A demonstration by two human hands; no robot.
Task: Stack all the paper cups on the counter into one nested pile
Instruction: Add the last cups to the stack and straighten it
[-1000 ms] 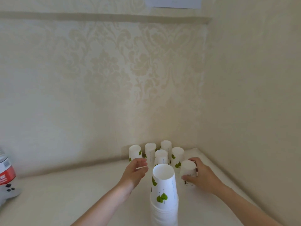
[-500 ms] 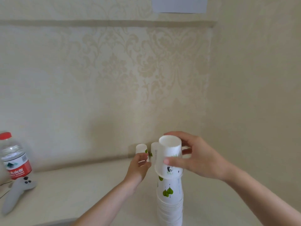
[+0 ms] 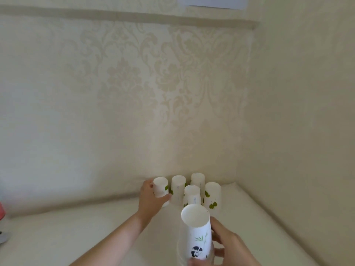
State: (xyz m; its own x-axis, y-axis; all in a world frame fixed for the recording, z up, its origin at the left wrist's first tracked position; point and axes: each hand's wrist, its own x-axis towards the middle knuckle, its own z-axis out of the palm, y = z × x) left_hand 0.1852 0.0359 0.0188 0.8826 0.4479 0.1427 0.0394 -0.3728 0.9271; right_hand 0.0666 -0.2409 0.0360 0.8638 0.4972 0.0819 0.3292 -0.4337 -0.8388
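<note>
Several white paper cups stand upside down in the counter's back right corner. My left hand (image 3: 151, 198) is wrapped around the leftmost cup (image 3: 161, 190), which has a green leaf print. Beside it stand more cups (image 3: 177, 189), (image 3: 197, 180), (image 3: 192, 195) and one with green leaves (image 3: 212, 196). Close in front is the nested pile (image 3: 196, 235), topped by a cup with a panda and bamboo print. My right hand (image 3: 228, 244) grips the pile's top cup from the right; the pile's base runs off the bottom edge.
The cream counter (image 3: 76, 231) meets patterned walls at the back and right, forming a corner behind the cups. A red object (image 3: 2, 210) and a grey item (image 3: 2, 236) sit at the far left edge.
My right hand lowered the panda cup onto the pile and still grips it. My left hand reached back and closed around the leftmost cup. The camera tilted down.
</note>
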